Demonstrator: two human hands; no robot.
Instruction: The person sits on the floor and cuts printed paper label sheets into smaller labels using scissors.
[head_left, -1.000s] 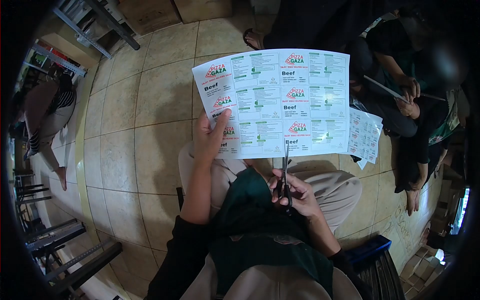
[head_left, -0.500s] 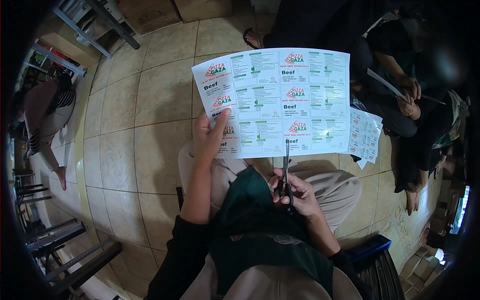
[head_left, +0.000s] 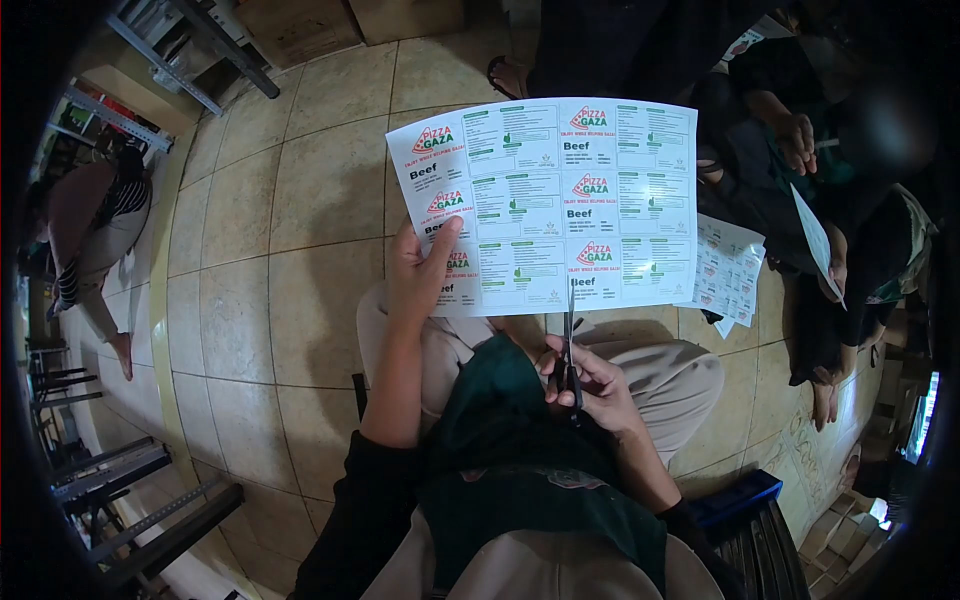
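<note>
My left hand (head_left: 426,268) grips the left edge of a white printed label sheet (head_left: 590,225), thumb on the front and fingers behind. Repeated "Pizza Gaza" and "Beef" labels in red, green and black cover it. Low in front of the sheet, my right hand (head_left: 598,385) is closed round the black handles of a pair of scissors (head_left: 569,350). Their blades point up at the sheet's bottom edge, overlapping the lower labels near the middle. Whether the blades have cut into the paper I cannot tell.
To the right sits a co-worker holding a paper sheet (head_left: 818,240). More printed sheets (head_left: 735,265) lie on the tiled floor (head_left: 320,220) between us. Another person (head_left: 105,220) is at far left, near metal racks (head_left: 130,510). A sandalled foot (head_left: 508,76) shows beyond my sheet.
My scissors have tilted slightly, the blades appearing closer together, while my sheet has barely shifted. The co-worker at right has lifted one hand away and turned their paper.
</note>
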